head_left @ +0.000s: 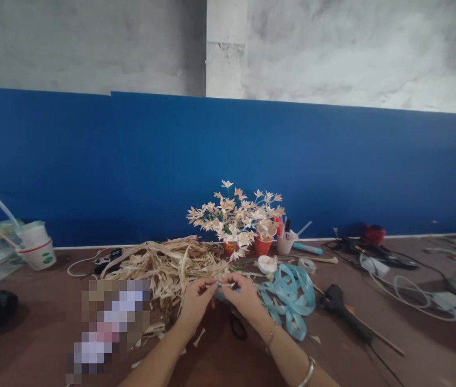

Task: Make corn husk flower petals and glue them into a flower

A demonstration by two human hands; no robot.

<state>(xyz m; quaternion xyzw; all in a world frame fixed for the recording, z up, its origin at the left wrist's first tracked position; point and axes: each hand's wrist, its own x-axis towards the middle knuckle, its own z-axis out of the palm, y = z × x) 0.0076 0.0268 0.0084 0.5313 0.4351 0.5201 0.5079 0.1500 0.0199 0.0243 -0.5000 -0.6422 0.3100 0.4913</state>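
Held piece: one small, thin, pale strip (225, 285) with a bluish bit at its left part, pinched between the fingertips of my left hand (198, 302) and my right hand (244, 300). Pose roughly level, running side to side above the tabletop (212, 360); material and finer shape too small to tell.

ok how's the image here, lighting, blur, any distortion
Head view: soft, greyish light, faint shadows on the brown table; wide-angle stretch towards the sides; a pixelated patch hides something left of the hands; the small piece between the fingers is too soft to identify
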